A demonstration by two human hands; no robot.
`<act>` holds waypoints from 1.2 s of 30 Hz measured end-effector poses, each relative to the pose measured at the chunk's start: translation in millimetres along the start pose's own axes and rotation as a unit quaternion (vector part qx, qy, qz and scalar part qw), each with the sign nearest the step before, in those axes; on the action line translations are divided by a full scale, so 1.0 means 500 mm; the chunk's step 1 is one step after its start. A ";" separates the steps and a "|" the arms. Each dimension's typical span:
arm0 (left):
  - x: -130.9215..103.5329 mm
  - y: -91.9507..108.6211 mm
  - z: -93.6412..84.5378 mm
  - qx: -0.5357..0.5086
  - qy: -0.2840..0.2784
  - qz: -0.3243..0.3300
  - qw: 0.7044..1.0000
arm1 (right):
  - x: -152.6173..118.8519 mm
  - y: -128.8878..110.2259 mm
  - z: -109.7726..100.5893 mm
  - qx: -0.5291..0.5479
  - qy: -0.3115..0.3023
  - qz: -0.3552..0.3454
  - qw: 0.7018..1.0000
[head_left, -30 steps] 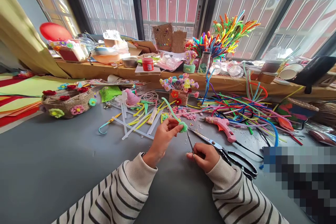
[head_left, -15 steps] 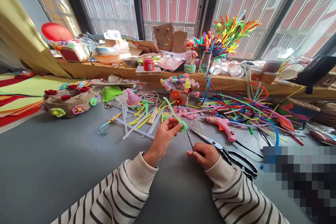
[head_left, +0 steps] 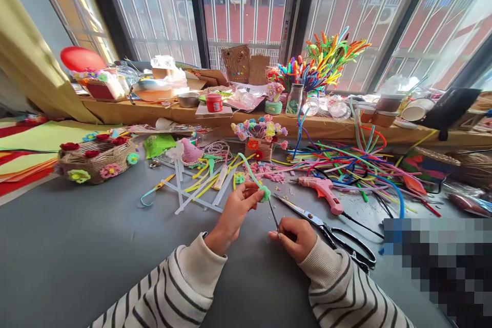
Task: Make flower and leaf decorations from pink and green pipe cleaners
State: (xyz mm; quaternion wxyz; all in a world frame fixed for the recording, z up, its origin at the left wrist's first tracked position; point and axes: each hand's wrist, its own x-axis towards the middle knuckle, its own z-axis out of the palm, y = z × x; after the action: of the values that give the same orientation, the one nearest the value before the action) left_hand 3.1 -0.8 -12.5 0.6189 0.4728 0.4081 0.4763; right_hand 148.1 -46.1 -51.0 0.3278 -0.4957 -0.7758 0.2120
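Grey table (head_left: 77, 246): scissors (head_left: 326, 228) beside right hand (head_left: 294, 236).

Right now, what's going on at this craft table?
A person in a striped sweater is working a green pipe cleaner. The left hand pinches its fuzzy coiled end, and the right hand holds a thin dark stem running up to that coil. Scissors and a pink glue gun lie just right of the hands on the grey table.

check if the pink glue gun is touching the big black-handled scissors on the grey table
Apart. The head view shows bare grey table between the pink glue gun and the large black-handled scissors lying nearer the person.
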 end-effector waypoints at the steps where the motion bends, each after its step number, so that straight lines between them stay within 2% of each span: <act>1: 0.000 0.001 0.001 -0.003 0.001 -0.001 1.000 | 0.000 -0.001 -0.001 -0.001 0.008 0.003 1.000; 4: 0.000 0.001 0.002 -0.010 -0.001 -0.003 1.000 | -0.001 -0.004 -0.003 -0.009 0.021 0.017 1.000; 10: 0.003 -0.002 0.001 -0.012 -0.013 0.000 1.000 | -0.002 -0.005 -0.003 -0.027 -0.002 0.027 0.999; 15: 0.003 -0.004 0.001 0.002 -0.015 0.004 1.000 | -0.001 -0.004 -0.002 -0.030 0.005 0.021 0.999; 26: -0.002 -0.002 0.004 0.021 -0.007 0.048 0.999 | 0.000 0.005 0.001 -0.035 0.021 0.027 0.999; 36: -0.009 -0.003 0.011 -0.012 -0.080 0.028 0.996 | 0.000 -0.009 -0.005 -0.035 0.010 0.056 0.998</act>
State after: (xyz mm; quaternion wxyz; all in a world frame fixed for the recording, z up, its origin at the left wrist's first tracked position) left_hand 7.8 -6.2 -12.6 0.6418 0.5134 0.3378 0.4587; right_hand 147.0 -48.0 -46.4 0.3056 -0.5515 -0.7507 0.1972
